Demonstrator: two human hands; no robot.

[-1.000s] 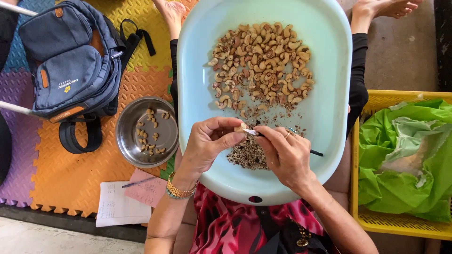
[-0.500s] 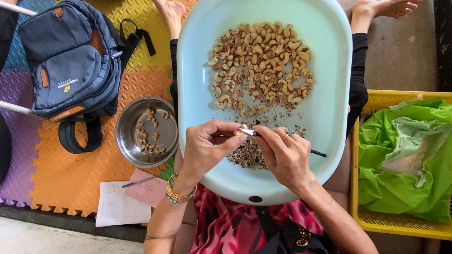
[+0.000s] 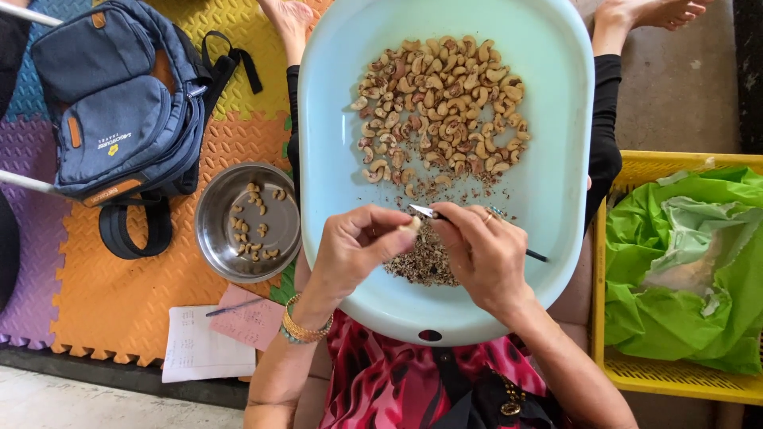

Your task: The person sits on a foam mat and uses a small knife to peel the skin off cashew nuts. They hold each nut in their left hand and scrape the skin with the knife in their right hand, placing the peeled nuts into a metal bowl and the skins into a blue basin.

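A pale blue oval tray (image 3: pixel 556 183) rests on my lap. It holds a heap of cashew nuts (image 3: pixel 441 107) and, nearer to me, a small pile of brown skins (image 3: pixel 425 262). My left hand (image 3: pixel 354 246) pinches a single cashew nut (image 3: pixel 410 226) between thumb and fingers, just above the skins. My right hand (image 3: pixel 485 254) grips a small knife (image 3: pixel 425 211); its blade tip touches that nut and its dark handle end sticks out to the right.
A steel bowl (image 3: pixel 218 206) with several peeled nuts sits on the foam mat to the left. A blue backpack (image 3: pixel 111 103) lies beyond it. Paper sheets (image 3: pixel 199 345) and a pen are near my left elbow. A yellow crate (image 3: pixel 620 369) with a green bag stands right.
Both hands stay above the skin pile; the fingers have shifted slightly around the nut and the knife blade. Nothing else has moved.
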